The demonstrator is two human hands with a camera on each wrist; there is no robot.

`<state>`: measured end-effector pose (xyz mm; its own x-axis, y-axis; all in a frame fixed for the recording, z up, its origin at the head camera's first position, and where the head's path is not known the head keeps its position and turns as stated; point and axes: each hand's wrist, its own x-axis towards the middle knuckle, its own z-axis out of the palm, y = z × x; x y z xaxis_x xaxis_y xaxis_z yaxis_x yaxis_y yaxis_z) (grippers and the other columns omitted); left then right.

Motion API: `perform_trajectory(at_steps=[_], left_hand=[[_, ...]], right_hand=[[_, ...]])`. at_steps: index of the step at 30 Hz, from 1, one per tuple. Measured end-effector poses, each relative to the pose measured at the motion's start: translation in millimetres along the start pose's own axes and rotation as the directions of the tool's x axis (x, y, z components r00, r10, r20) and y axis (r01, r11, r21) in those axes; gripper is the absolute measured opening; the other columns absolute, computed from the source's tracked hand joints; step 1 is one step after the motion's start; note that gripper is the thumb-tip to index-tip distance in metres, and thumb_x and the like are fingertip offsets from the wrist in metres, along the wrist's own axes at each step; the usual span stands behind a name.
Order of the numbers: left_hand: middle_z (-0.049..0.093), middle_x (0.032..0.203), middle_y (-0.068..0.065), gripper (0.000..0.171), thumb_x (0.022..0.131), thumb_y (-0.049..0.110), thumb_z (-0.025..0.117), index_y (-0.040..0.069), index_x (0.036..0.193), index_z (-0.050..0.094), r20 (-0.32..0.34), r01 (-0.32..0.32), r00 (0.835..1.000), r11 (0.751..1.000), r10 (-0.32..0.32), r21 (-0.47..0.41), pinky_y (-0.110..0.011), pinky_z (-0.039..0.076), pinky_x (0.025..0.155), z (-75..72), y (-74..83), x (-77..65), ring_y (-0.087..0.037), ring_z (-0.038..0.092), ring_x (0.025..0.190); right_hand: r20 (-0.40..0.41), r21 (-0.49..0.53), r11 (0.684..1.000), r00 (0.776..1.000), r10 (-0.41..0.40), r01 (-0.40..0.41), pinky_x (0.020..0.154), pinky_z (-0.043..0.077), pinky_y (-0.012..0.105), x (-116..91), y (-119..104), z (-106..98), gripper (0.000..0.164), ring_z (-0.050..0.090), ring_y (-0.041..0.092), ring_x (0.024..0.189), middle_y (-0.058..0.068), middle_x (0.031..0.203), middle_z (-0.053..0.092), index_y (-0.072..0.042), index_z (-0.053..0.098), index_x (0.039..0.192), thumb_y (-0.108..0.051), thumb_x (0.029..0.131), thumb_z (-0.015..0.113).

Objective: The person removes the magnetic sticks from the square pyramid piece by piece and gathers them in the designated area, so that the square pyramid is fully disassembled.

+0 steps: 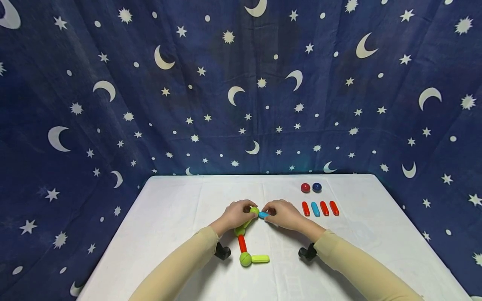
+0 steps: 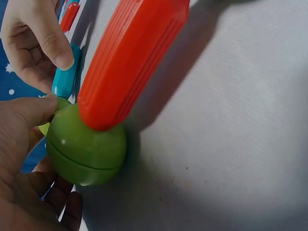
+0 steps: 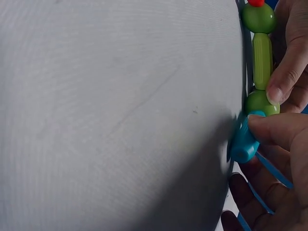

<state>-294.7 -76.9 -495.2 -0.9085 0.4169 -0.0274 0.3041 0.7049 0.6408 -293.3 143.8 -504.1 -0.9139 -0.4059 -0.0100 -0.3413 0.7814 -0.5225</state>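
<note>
Between thumb and fingers my left hand [image 1: 235,215] grips the green ball [image 1: 255,210] at the far end of a chain of balls and rods. My right hand [image 1: 285,214] pinches a blue rod [image 3: 245,139], whose end meets that ball in the right wrist view. From the held ball a lime rod [image 3: 262,60] runs to a middle green ball [image 2: 86,144]. A red rod [image 1: 242,243] joins this to a near green ball [image 1: 245,259], and another lime rod [image 1: 260,258] points right from there.
Beyond my right hand lie a red ball [image 1: 305,187] and a dark blue ball [image 1: 317,187]. Below them, several red rods [image 1: 324,208] and a blue rod [image 1: 315,209] form a row. A starry curtain [image 1: 260,104] stands behind the white table [image 1: 180,209].
</note>
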Motion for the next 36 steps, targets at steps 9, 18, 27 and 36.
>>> perform_trajectory(at_steps=[9,18,27,36], left_hand=[[0.069,0.101,0.001,0.028,0.096,0.027,0.072,0.017,0.122,0.072,-0.008,0.011,1.000,1.000,-0.011,0.002,-0.037,0.048,0.085,0.6,0.9,1.3,-0.015,0.060,0.092],[0.069,0.109,-0.003,0.029,0.097,0.027,0.071,0.015,0.124,0.071,0.021,0.026,0.999,0.999,-0.026,-0.042,-0.041,0.050,0.091,-0.3,2.6,0.7,-0.018,0.062,0.099],[0.069,0.108,-0.004,0.030,0.097,0.028,0.071,0.015,0.125,0.070,0.032,0.041,0.999,0.996,-0.039,-0.074,-0.041,0.050,0.089,0.5,0.9,0.7,-0.018,0.061,0.098],[0.068,0.103,-0.003,0.032,0.097,0.030,0.071,0.016,0.126,0.070,0.033,0.043,0.999,0.998,-0.041,-0.052,-0.038,0.050,0.082,0.8,0.2,1.4,-0.016,0.060,0.091]], right_hand=[[-0.022,-0.018,1.000,1.000,0.017,-0.018,0.080,0.040,0.039,0.4,0.5,3.1,0.015,0.049,0.012,0.082,-0.013,0.082,0.058,-0.024,0.077,0.104,-0.025,0.090,0.080],[-0.012,-0.006,1.000,1.000,0.022,-0.022,0.081,0.041,0.039,1.2,1.9,3.3,0.016,0.050,0.013,0.084,-0.012,0.085,0.059,-0.026,0.077,0.105,-0.026,0.089,0.080],[-0.001,0.021,1.000,1.000,0.015,-0.015,0.076,0.041,0.037,-0.5,1.3,0.3,0.017,0.050,0.014,0.082,-0.011,0.084,0.060,-0.025,0.078,0.105,-0.025,0.088,0.081],[0.000,0.025,0.999,1.000,0.027,-0.027,0.076,0.040,0.037,0.0,1.3,1.2,0.017,0.050,0.013,0.082,-0.011,0.082,0.059,-0.027,0.078,0.105,-0.026,0.089,0.081]])
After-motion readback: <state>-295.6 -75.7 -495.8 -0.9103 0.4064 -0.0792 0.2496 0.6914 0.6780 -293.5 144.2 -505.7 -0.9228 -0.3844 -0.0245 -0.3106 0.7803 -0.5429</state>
